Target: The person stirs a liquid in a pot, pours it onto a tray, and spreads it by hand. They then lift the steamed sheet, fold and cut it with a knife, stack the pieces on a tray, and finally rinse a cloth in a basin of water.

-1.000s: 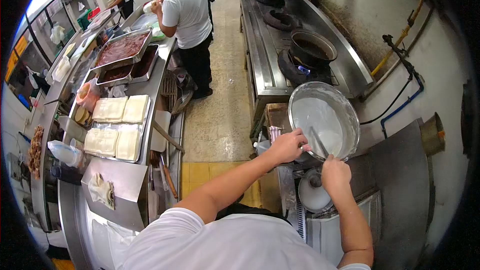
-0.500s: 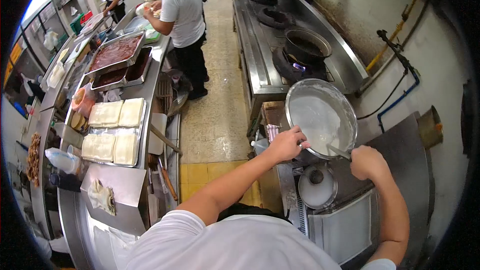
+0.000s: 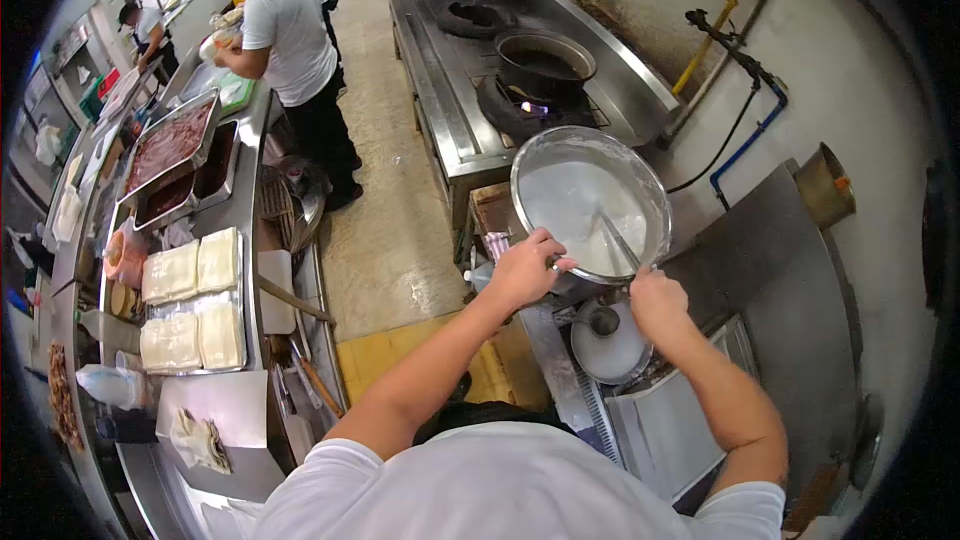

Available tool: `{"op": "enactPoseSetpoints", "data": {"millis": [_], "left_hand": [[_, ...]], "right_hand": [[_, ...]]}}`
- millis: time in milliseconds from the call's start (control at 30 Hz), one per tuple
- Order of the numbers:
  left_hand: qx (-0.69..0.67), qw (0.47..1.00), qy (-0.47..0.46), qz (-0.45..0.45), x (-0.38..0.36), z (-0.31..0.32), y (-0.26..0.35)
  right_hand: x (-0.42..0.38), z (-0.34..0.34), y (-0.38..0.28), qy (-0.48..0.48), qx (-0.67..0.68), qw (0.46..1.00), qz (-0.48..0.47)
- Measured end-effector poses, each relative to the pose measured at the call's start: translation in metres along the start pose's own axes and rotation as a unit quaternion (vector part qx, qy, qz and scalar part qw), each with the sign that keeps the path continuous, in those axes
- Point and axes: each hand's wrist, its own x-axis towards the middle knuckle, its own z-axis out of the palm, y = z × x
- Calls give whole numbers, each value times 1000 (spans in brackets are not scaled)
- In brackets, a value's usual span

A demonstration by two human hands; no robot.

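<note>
White liquid fills the metal bowl [image 3: 652, 187] in both hands [image 3: 596, 287].

The bowl [image 3: 653, 192] is shiny metal, its inner wall smeared with white, and the stove [image 3: 430, 90] has smooth, glossy steel surfaces. The pot [image 3: 545, 62] looks dark and dull. The rag [image 3: 199, 440] is crumpled cloth, while the wall [image 3: 610, 15] behind the stove looks rough and stained.
</note>
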Motion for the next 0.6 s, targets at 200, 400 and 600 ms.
{"op": "enactPoseSetpoints", "data": {"millis": [200, 400, 600], "left_hand": [[-7, 1000, -5, -12, 1, 3, -1], [-4, 1000, -4, 1, 3, 4, -3], [-8, 1000, -3, -13, 2, 5, -2]], "right_hand": [[6, -104, 33, -191, 23, 980, -57], [17, -123, 29, -239, 36, 963, -122], [-3, -37, -34, 8, 47, 997, -62]]}}
